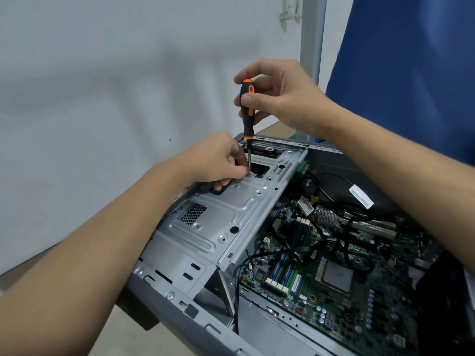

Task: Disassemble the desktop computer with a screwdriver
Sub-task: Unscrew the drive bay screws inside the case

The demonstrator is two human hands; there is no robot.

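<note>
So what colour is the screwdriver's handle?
Black and orange screwdriver handle, seen in the head view.

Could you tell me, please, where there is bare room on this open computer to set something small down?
The flat drive cage is bare between the left hand and the perforated vent, as is the dark case panel beyond the cables. The motherboard is crowded with wiring.
</note>
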